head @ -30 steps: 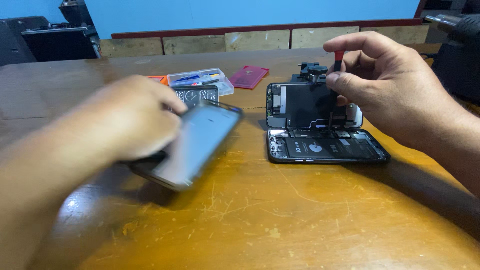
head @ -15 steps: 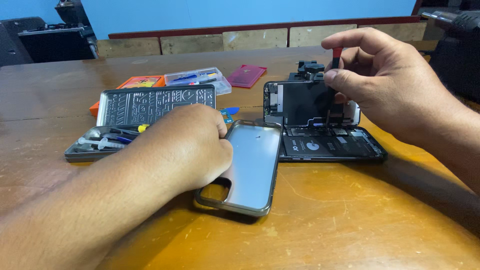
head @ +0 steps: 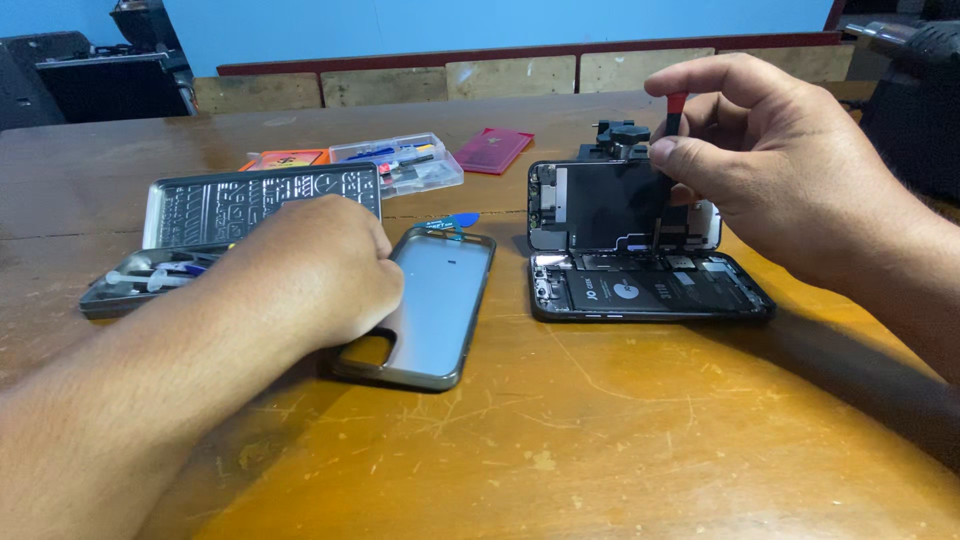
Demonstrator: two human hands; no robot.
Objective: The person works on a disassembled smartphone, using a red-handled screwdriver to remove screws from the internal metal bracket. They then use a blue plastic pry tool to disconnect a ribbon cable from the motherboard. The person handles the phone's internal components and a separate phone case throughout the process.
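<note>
An opened black phone (head: 650,290) lies on the wooden table (head: 600,450), its screen panel (head: 610,205) propped upright behind the body. My right hand (head: 770,160) pinches a small red-topped screwdriver (head: 672,150) whose tip points down into the phone. My left hand (head: 310,270) rests with curled fingers against the left edge of a grey phone case (head: 435,305) lying flat beside the phone. Whether the left hand holds anything is hidden.
A grey metal tool tray (head: 255,205) with its lid and small tools sits at the left. Behind it lie an orange packet (head: 285,158), a clear plastic box (head: 405,165), a dark red card (head: 495,150) and a blue pick (head: 455,220). Black equipment (head: 80,85) stands far left.
My left hand carried the grey case from the left, laid it flat next to the opened phone, and now rests at its edge. My right hand stayed on the screwdriver.
</note>
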